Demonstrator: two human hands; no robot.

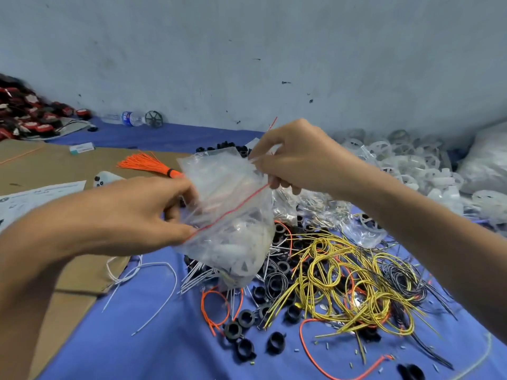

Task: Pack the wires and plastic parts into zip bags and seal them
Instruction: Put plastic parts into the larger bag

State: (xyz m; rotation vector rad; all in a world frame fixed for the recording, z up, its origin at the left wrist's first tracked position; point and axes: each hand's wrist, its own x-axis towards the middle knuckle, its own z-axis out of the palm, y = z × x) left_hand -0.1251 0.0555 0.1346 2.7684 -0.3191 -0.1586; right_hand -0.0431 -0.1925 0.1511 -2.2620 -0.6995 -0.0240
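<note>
A clear zip bag (233, 223) with a red seal line hangs above the blue cloth, holding white plastic parts and wires. My left hand (131, 215) pinches the bag's left end of the red seal line. My right hand (296, 157) pinches the bag's upper right corner, with a thin red wire sticking up behind its fingers. Below lie yellow wire coils (348, 283), black plastic rings (244, 319), orange wires (214, 311) and white wires (142, 272).
A blue cloth (137, 349) covers the floor, with cardboard (55, 165) at left. An orange wire bundle (148, 167) lies behind the bag. White plastic wheels (406, 157) pile at the right, a water bottle (129, 118) by the wall, red-black parts (24, 111) far left.
</note>
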